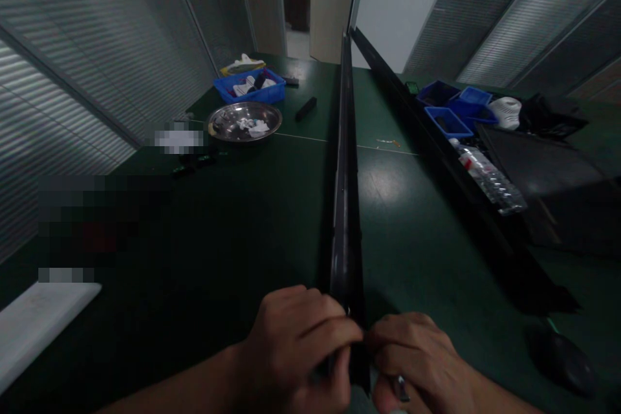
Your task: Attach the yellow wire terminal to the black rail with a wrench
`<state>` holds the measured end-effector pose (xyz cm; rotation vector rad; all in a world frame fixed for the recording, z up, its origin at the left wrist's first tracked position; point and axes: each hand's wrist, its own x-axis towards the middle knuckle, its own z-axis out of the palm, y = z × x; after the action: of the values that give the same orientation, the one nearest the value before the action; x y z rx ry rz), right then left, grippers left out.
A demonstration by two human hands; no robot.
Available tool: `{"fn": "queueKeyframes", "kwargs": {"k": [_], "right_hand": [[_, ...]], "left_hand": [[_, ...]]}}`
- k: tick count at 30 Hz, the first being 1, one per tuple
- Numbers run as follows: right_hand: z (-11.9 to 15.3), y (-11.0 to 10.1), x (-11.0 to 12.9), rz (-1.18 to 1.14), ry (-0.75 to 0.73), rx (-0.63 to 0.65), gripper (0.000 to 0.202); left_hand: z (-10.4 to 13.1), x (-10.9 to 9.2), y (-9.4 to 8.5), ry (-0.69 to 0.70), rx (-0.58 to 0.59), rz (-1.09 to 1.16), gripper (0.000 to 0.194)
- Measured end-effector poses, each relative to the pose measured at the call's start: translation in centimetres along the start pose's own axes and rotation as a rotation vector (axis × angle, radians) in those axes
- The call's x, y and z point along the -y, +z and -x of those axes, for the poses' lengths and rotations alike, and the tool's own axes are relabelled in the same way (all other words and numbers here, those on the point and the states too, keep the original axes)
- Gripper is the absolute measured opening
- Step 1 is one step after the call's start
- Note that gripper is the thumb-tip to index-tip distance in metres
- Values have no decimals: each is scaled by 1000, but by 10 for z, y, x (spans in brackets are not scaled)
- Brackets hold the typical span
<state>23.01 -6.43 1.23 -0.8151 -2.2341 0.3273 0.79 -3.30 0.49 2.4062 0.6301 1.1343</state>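
A long black rail (pixel 343 207) runs away from me down the table, its near end between my hands. My left hand (pixel 301 343) is closed over that near end, its fingers curled and thumb underneath. Close beside it on the right, my right hand (pixel 414 356) is closed too, and the fingertips of both hands almost meet at the rail. A small shiny metal piece (pixel 402 389) pokes out from under the right hand's fingers; the rest of it is hidden. Exactly what the fingertips pinch at the rail cannot be seen.
A second black rail (pixel 436 149) lies to the right. Beyond it are blue bins (pixel 449 121), a plastic bottle (pixel 492 178) and a dark flat panel (pixel 563 187). A computer mouse (pixel 563 362) sits near right. Far left hold a metal bowl (pixel 245 137) and a blue basket (pixel 228 92).
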Motion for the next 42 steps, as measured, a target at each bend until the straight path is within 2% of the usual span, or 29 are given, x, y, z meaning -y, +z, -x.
{"fn": "queueKeyframes", "kwargs": {"k": [1, 2, 4, 7, 10, 13, 16, 19, 22, 26, 31, 42], "right_hand": [[0, -2, 0, 3, -9, 9, 48], [-1, -3, 0, 6, -14, 25, 47], [0, -4, 1, 6, -27, 51, 46], [3, -1, 1, 3, -32, 61, 50], [7, 5, 0, 24, -18, -11, 50], [8, 6, -1, 37, -13, -9, 45], [6, 4, -2, 21, 10, 13, 42], [5, 2, -3, 13, 17, 22, 40], [3, 1, -2, 13, 12, 17, 39], [2, 3, -1, 23, -1, 39, 42], [3, 6, 0, 60, 0, -21, 44], [4, 10, -1, 10, 23, -18, 45]], "left_hand": [[3, -7, 3, 42, 37, -26, 13], [6, -12, 6, 20, 76, -49, 12], [12, -17, 11, -29, 58, -99, 11], [16, -11, 16, -34, 45, -163, 12], [15, 0, 17, -42, -7, -171, 17], [9, 4, 15, -148, -22, -128, 22], [3, 1, 10, -280, 49, -31, 30], [-1, 1, 6, -328, 137, 67, 37], [-2, 5, 2, -324, 195, 114, 33], [-7, 15, -1, -250, 297, 176, 21], [-20, 24, -5, -214, 389, 280, 19], [-18, 24, -2, -201, 344, 330, 8]]}}
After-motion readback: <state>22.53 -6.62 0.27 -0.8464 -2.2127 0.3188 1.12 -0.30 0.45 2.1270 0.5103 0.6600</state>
